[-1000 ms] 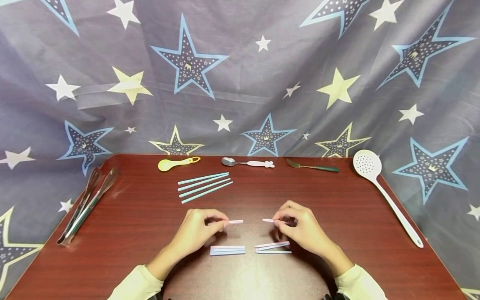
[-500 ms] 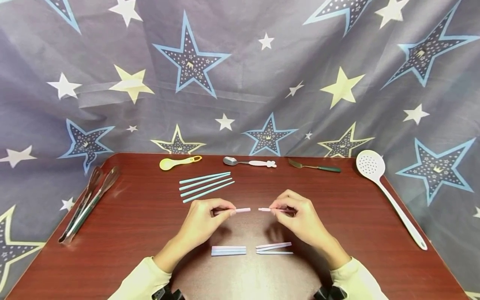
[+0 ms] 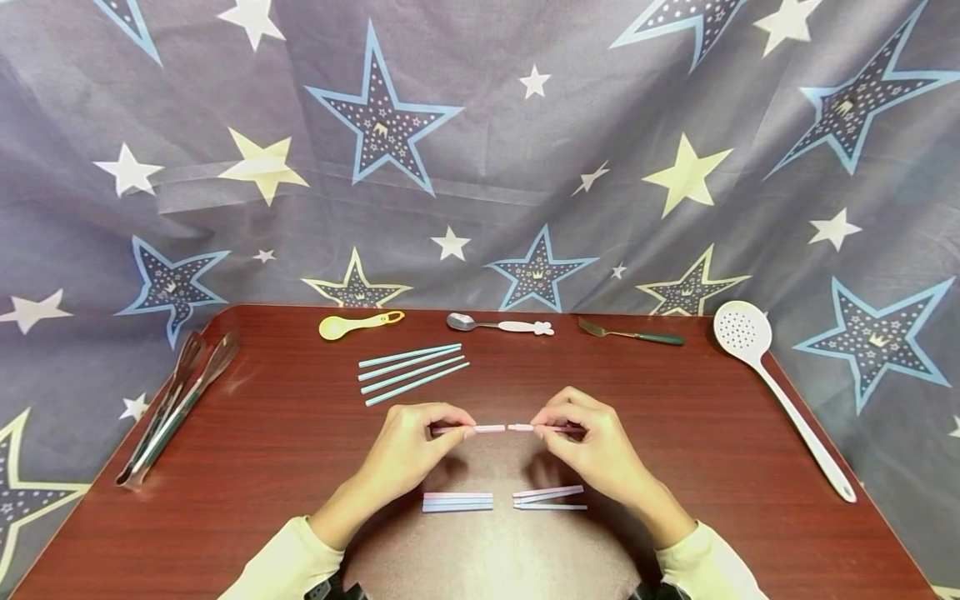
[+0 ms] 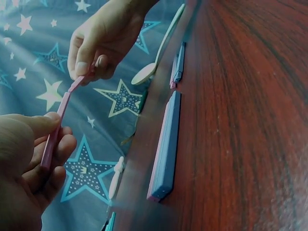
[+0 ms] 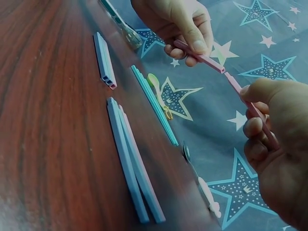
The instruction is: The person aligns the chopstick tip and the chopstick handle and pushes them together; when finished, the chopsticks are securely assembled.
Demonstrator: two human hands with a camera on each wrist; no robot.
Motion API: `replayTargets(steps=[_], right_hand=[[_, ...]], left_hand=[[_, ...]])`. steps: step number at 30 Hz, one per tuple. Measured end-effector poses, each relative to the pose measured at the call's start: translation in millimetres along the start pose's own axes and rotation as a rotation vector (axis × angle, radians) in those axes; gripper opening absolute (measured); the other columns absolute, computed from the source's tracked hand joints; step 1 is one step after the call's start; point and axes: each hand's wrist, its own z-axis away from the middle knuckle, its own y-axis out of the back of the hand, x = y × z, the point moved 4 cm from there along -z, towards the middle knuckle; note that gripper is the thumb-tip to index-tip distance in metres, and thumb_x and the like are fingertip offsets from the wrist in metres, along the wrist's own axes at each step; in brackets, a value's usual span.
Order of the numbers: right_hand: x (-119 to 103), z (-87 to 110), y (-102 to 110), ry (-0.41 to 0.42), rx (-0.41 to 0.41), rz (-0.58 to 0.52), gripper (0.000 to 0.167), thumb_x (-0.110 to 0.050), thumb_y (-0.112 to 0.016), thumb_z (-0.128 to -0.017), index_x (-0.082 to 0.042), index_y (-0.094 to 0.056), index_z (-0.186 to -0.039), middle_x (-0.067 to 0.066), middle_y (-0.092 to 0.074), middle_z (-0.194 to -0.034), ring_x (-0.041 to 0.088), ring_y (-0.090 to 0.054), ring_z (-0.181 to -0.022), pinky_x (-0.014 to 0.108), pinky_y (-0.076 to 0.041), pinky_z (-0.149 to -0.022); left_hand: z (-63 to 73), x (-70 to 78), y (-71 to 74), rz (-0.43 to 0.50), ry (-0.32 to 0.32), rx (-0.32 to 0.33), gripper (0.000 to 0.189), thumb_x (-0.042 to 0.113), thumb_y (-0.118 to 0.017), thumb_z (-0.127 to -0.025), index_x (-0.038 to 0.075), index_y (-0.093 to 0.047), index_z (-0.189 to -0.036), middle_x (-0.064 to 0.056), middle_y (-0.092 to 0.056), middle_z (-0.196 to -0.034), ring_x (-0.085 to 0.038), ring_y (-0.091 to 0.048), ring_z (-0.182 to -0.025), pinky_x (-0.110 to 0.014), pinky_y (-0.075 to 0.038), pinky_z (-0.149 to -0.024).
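Note:
My left hand (image 3: 411,443) pinches a pink chopstick half (image 5: 208,62) between thumb and fingers; its square end is hollow. Opposite, my right hand (image 3: 596,446) pinches another pink chopstick half (image 5: 256,111) with a narrower tip. The two ends face each other above the table, nearly in line, a small gap between them in the head view. Below the left hand lies a bundle of pink and blue chopstick halves (image 3: 457,502) side by side. Under the right hand, several more halves (image 3: 550,506) lie slightly fanned.
Several teal chopsticks (image 3: 412,373) lie behind my left hand. Along the back edge are a yellow measuring spoon (image 3: 360,324), a spoon (image 3: 517,327) and a green-handled fork (image 3: 633,335). Tongs (image 3: 176,412) lie at left, a white skimmer (image 3: 783,396) at right on the table (image 3: 300,400).
Both hands have risen away from the front of the table and come closer together. The gap between the two pink chopstick halves has narrowed. The other things lie as before.

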Motion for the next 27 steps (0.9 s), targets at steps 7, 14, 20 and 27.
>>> replayTargets(steps=[7, 14, 20, 27], right_hand=[[-0.5, 0.5, -2.6, 0.006, -0.011, -0.005, 0.016, 0.002, -0.079, -0.087, -0.013, -0.077, -0.093, -0.003, -0.067, -0.089, 0.005, -0.063, -0.078, 0.017, -0.053, -0.066], [-1.0, 0.9, -2.8, 0.001, -0.021, -0.010, 0.015, 0.002, -0.079, -0.087, -0.011, -0.077, -0.093, -0.003, -0.067, -0.089, 0.004, -0.062, -0.078, 0.017, -0.053, -0.066], [-0.2, 2.0, -4.5, 0.002, -0.034, 0.011, 0.016, 0.003, -0.078, -0.087, -0.012, -0.077, -0.092, -0.004, -0.066, -0.088, 0.003, -0.061, -0.077, 0.018, -0.053, -0.066], [-0.7, 2.0, -7.1, 0.009, -0.045, 0.042, 0.017, 0.000, -0.078, -0.088, -0.017, -0.076, -0.091, -0.005, -0.065, -0.087, 0.002, -0.060, -0.076, 0.018, -0.053, -0.065]], left_hand=[[0.1, 1.8, -1.1, 0.011, 0.001, -0.011, 0.006, 0.017, -0.082, -0.089, 0.022, -0.079, -0.090, 0.012, -0.075, -0.081, 0.004, -0.055, -0.065, -0.020, -0.050, -0.058], [1.2, 2.4, -1.9, 0.014, -0.004, -0.017, 0.002, 0.019, -0.081, -0.090, 0.020, -0.080, -0.091, 0.012, -0.075, -0.083, 0.003, -0.058, -0.067, -0.020, -0.052, -0.061], [1.9, 4.1, -3.8, -0.003, -0.045, -0.010, 0.005, 0.022, -0.080, -0.091, 0.017, -0.080, -0.090, 0.011, -0.075, -0.083, 0.004, -0.057, -0.067, -0.018, -0.052, -0.061], [2.8, 5.5, -6.7, -0.020, -0.070, 0.001, 0.006, 0.014, -0.083, -0.087, 0.019, -0.080, -0.089, 0.010, -0.075, -0.081, 0.004, -0.059, -0.068, -0.024, -0.056, -0.062]])
